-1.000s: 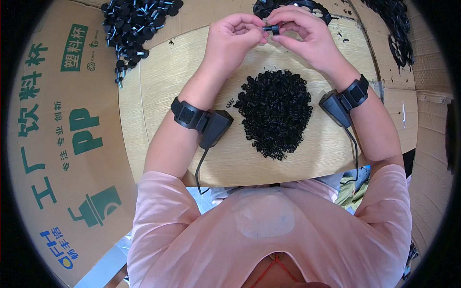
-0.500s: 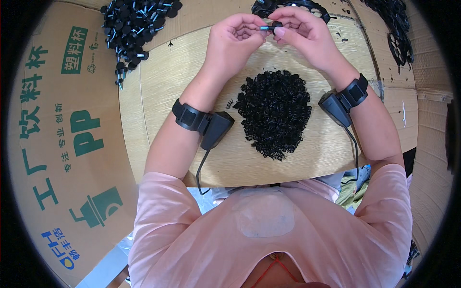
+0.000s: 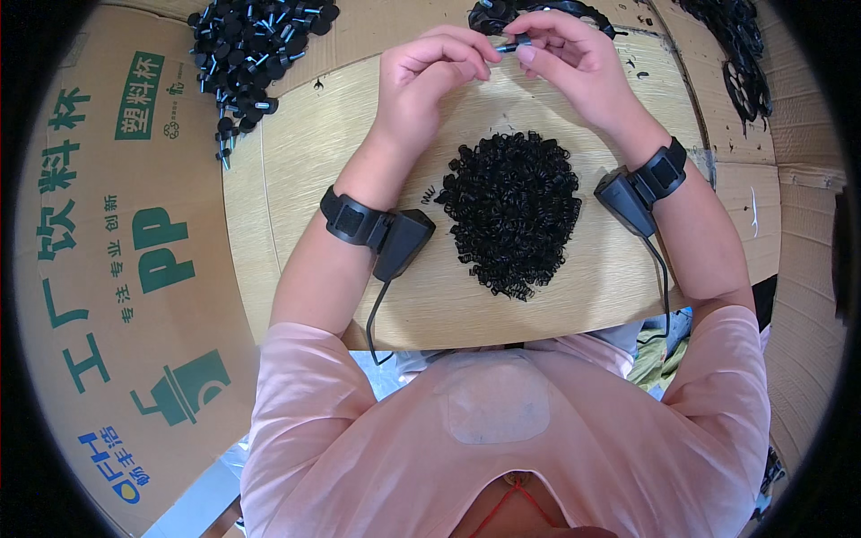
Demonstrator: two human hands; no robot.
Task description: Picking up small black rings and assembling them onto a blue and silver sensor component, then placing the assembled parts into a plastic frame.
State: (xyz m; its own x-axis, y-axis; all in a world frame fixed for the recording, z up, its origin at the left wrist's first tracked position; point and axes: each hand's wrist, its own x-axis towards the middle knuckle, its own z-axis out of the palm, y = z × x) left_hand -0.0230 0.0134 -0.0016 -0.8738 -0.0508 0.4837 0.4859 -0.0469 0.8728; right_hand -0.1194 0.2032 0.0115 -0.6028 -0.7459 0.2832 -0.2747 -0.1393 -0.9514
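Observation:
Near the far edge of the board, my right hand [image 3: 574,67] pinches a small knob-headed screw [image 3: 512,47] between thumb and fingers. Its black head is toward my right hand, and its shank points left. My left hand [image 3: 426,76] is beside the screw's tip, fingers half bent and thumb drawn back from the index fingertip. Nothing shows clearly in the left hand; whether a fingertip touches the shank is hard to see. Closer to me, between my forearms, lies a heap of small black coiled springs or rings [image 3: 513,211], with one loose coil [image 3: 429,194] at its left.
A pile of black-headed screws [image 3: 256,54] lies at the far left. Black plastic parts [image 3: 556,9] sit beyond my hands, with more black strips [image 3: 740,72] at the far right. Cardboard [image 3: 143,269] flanks the wooden board [image 3: 296,134]. Cabled black devices [image 3: 404,242] are strapped to both wrists.
My left hand has shifted slightly left, its thumb moving back from the screw's shank. The right hand still holds the screw, now tilted a little and with less bright metal showing.

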